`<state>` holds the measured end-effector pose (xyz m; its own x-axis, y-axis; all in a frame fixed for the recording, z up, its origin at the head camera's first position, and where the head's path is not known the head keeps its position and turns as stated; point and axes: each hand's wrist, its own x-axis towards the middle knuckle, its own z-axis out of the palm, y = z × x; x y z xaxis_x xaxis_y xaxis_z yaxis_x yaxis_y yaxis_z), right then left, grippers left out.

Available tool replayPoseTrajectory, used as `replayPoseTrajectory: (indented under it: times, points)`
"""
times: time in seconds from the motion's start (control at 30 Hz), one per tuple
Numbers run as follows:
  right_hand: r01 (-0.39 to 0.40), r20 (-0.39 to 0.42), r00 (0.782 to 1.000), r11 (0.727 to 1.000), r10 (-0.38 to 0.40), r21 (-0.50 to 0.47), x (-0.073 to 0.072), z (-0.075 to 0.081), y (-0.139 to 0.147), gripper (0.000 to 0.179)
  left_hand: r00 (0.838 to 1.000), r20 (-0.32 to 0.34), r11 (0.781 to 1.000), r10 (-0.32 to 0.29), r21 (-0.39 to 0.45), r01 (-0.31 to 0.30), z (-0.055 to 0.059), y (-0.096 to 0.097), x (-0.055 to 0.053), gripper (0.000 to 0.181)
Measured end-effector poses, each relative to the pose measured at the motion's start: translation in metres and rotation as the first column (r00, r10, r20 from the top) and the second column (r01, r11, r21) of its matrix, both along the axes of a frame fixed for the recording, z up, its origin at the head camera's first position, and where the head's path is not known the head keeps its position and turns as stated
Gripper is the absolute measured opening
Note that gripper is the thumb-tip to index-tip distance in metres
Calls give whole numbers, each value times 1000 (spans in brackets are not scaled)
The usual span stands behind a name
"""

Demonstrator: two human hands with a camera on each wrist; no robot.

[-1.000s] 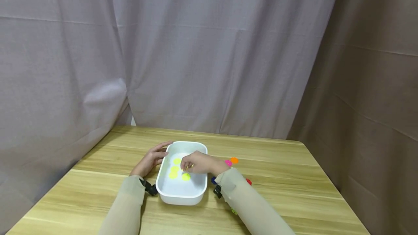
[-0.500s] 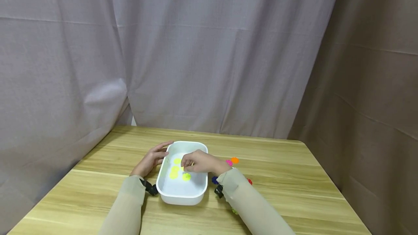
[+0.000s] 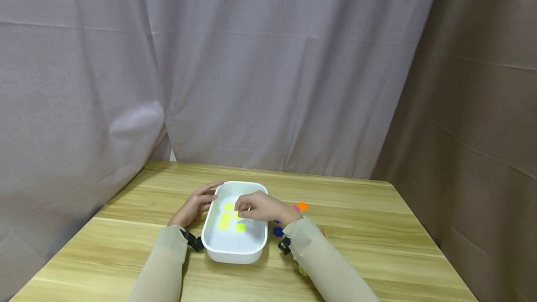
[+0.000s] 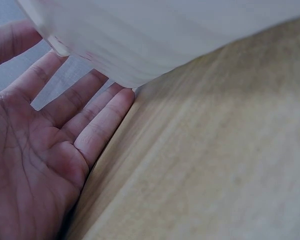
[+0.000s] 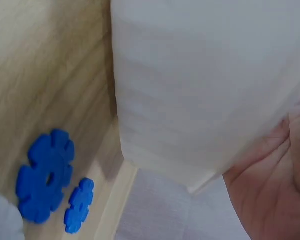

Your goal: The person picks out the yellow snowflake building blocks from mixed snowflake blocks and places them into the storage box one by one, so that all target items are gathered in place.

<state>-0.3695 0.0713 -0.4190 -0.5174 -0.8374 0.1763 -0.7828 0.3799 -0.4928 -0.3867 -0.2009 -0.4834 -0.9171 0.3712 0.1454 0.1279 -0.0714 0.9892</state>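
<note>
A white plastic bin (image 3: pixel 233 256) stands on the table with several yellow flower-shaped discs (image 3: pixel 224 224) on its floor. My left hand (image 3: pixel 196 205) rests at its far left side, thumb at the rim. In the left wrist view its fingers (image 4: pixel 102 130) lie nearly straight against the outer wall. My right hand (image 3: pixel 261 206) reaches over the right rim, fingers bent down among the discs. Yellow shows below and between its fingers; I cannot tell whether it pinches a disc. A yellow-green disc (image 3: pixel 240 227) lies just in front of the hand. The right wrist view hides its fingertips behind the bin.
Right of the bin lie loose notched discs: orange (image 3: pixel 302 206), pink (image 3: pixel 296 208), dark blue (image 3: pixel 278 232), red (image 3: pixel 323 233) and green (image 3: pixel 302 271), some partly under the right sleeve (image 3: pixel 323 255). A grey curtain (image 3: pixel 260 83) hangs behind the table (image 3: pixel 369 227).
My right hand has shifted slightly right inside the bin, and more yellow now shows beneath its fingers. The left hand keeps its place at the bin.
</note>
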Motion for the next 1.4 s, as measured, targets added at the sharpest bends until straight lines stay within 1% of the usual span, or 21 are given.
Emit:
replayPoseTrajectory:
  times: [0.17,0.27,0.4,0.53,0.73,0.93,1.0,1.23,1.4]
  points:
    - [35,47,998,999,-35,-14,0,3,10,15,1000,10,1000,12,-6,-12,1,1,1,56]
    - [54,51,997,998,-52,-27,1,5,19,16,1000,13,1000,10,-8,-10,2,1,1,56]
    - [85,59,995,995,-82,-53,6,9,34,17,1000,3,1000,-7,-4,7,2,2,1,58]
    - [112,66,992,990,-107,-81,13,15,47,12,1000,0,1000,-12,1,12,3,2,1,59]
    - [117,66,992,987,-110,-111,20,25,61,14,1000,-5,1000,-12,-1,12,4,2,2,58]
    - [104,31,994,986,-101,-133,26,33,74,13,1000,3,1000,-7,7,7,3,3,1,58]
    - [110,27,994,985,-108,-134,29,35,79,13,1000,5,1000,-8,7,8,3,3,1,57]
    - [143,40,990,980,-139,-135,38,37,105,12,1000,0,1000,-19,8,19,3,1,3,56]
    - [139,45,990,982,-135,-126,43,31,129,9,1000,-9,1000,-19,4,19,3,1,5,57]
